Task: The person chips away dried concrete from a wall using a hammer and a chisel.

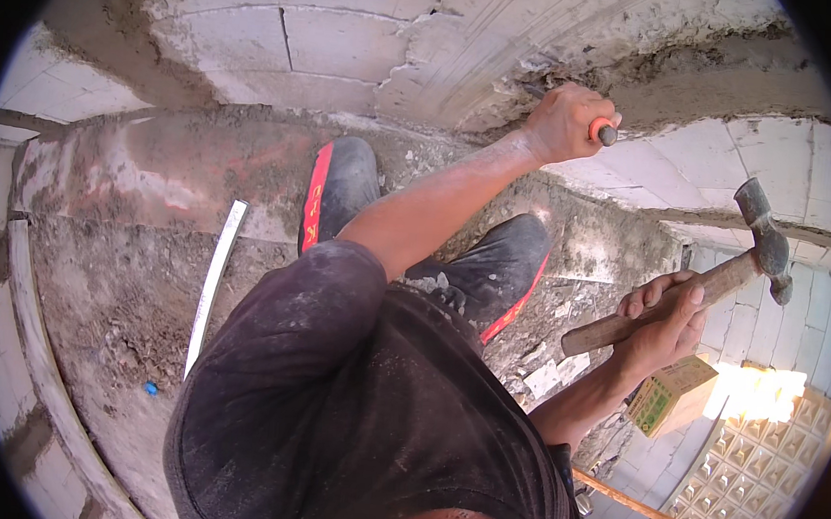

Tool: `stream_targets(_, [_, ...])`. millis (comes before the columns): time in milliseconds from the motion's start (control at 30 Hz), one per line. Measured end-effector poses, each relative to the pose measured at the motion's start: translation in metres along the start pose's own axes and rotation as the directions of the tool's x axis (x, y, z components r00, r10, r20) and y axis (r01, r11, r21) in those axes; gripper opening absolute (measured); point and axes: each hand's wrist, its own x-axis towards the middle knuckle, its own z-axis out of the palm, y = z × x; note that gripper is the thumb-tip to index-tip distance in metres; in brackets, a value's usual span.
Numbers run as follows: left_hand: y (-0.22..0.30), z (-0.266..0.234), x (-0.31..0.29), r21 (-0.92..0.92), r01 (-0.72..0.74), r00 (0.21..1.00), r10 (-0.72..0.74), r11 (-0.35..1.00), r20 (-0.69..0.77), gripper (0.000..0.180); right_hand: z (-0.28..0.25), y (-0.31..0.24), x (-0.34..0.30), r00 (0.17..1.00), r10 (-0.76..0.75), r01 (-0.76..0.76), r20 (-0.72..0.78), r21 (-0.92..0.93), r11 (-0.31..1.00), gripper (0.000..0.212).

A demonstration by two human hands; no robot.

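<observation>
unfinished white block wall (333, 45), rubble floor | left hand (565, 123) clamped on orange-handled chisel (602, 130), tip hidden at mortar joint | right hand (663, 327) clamped mid-handle on raised claw hammer (709, 282) | both likely stiff, hammer head-heavy

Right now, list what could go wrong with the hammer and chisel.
1. The left hand grips the chisel close to its struck end, so a glancing blow from the hammer could hit the knuckles.
2. The hands are bare and the chisel tip sits in a crumbling groove in the block wall; chips may fly upward.
3. The boots stand on rubble-strewn ground, so footing may slip mid-swing.
</observation>
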Motion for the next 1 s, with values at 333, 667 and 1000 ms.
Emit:
stream_targets(333, [-0.008, 0.015, 0.005, -0.006, 0.017, 0.998, -0.017, 1.0, -0.053, 0.011, 0.015, 0.005, -0.002, 0.963, -0.251, 0.264, -0.099, 0.156, 0.952, 0.04])
stream_targets(667, [-0.008, 0.013, 0.007, 0.009, 0.135, 0.991, -0.136, 0.991, 0.023, 0.007, 0.019, -0.007, 0.008, 0.98, -0.19, 0.196, -0.065, 0.095, 0.976, 0.032])
stream_targets(1000, [-0.008, 0.016, 0.011, 0.026, 0.221, 0.975, -0.222, 0.975, 0.032, 0.01, 0.01, 0.022, 0.002, 0.987, 0.078, -0.052, 0.143, -0.178, 0.983, 0.018])
